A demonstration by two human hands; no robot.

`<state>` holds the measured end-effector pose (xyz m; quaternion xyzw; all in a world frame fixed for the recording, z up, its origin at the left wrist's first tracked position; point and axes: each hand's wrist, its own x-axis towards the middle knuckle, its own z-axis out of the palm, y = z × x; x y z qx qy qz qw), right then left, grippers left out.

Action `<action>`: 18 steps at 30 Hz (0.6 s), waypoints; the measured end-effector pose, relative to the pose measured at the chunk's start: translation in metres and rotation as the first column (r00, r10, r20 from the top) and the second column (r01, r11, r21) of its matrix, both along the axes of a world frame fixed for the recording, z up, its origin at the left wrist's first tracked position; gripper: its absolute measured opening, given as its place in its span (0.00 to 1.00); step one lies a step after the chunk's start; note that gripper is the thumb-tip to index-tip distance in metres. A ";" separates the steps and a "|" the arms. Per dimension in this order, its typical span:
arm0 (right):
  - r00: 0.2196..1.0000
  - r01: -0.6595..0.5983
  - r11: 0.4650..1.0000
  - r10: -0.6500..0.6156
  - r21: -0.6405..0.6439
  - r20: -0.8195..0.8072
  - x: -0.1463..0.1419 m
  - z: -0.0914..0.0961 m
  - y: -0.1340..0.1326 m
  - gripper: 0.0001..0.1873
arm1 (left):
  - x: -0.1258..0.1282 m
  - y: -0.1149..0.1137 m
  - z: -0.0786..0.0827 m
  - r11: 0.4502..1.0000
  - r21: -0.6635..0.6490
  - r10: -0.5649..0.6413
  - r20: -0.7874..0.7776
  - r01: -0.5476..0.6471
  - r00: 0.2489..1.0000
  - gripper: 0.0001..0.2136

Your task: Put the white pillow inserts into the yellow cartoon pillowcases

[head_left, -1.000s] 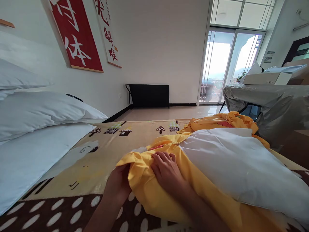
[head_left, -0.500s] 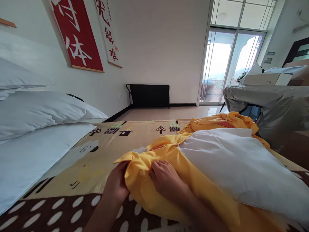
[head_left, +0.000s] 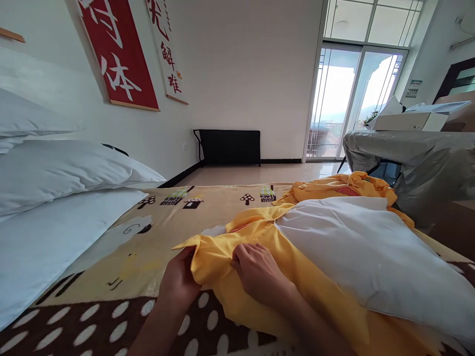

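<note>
A plush blanket [head_left: 218,212] covers the wide surface, its pile soft and faintly sheened, beige with printed animals and mushrooms on the far side and dark brown with pale oval spots along the near side. On the left, plump white pillows [head_left: 67,168] are piled up, smooth-faced and puckered at the seams. A single white pillow [head_left: 356,247] lies on the right, a padded, rounded oblong whose long axis slants from far left to near right. Yellow cloth [head_left: 218,249], thin, smooth and creased, laps its left end and near edge; it lies mid-scene towards the near side, its long axis also slanting to the near right, with a pointed corner aimed left. A crumpled yellow bunch [head_left: 341,184] with a red patch sits beyond the pillow. The hands are apart: the left hand [head_left: 180,277] grips the cloth just below that corner, and the right hand [head_left: 256,269], curled like a fist, clutches its upper folds
</note>
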<state>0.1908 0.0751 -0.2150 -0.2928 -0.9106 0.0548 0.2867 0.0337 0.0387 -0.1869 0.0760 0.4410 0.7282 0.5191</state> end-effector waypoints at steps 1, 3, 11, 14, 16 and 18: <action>1.000 0.001 1.000 -0.002 0.004 0.029 0.003 0.003 0.001 0.06 | -0.002 0.001 -0.001 1.000 -0.015 -0.007 0.022 0.008 1.000 0.08; 0.996 0.001 1.000 -0.003 0.015 0.094 0.011 0.008 0.001 0.06 | -0.004 0.003 -0.004 0.999 -0.019 -0.025 0.061 0.027 0.998 0.10; 0.940 -0.076 0.993 0.103 -0.093 0.324 0.038 0.019 -0.005 0.04 | 0.010 -0.002 -0.008 0.984 0.159 -0.079 -0.048 0.085 0.996 0.13; 0.949 -0.095 0.968 0.158 -0.230 0.274 0.045 0.024 -0.004 0.05 | 0.018 -0.010 -0.008 0.967 0.188 -0.127 -0.218 0.170 0.968 0.11; 0.991 -0.096 0.944 0.122 -0.316 0.062 0.048 0.029 -0.001 0.07 | 0.021 -0.015 -0.010 0.959 0.164 -0.167 -0.330 0.230 0.929 0.15; 0.969 -0.079 0.918 -0.021 -0.388 -0.247 0.045 0.032 0.001 0.09 | 0.024 -0.018 -0.012 0.949 0.144 -0.194 -0.433 0.280 0.880 0.17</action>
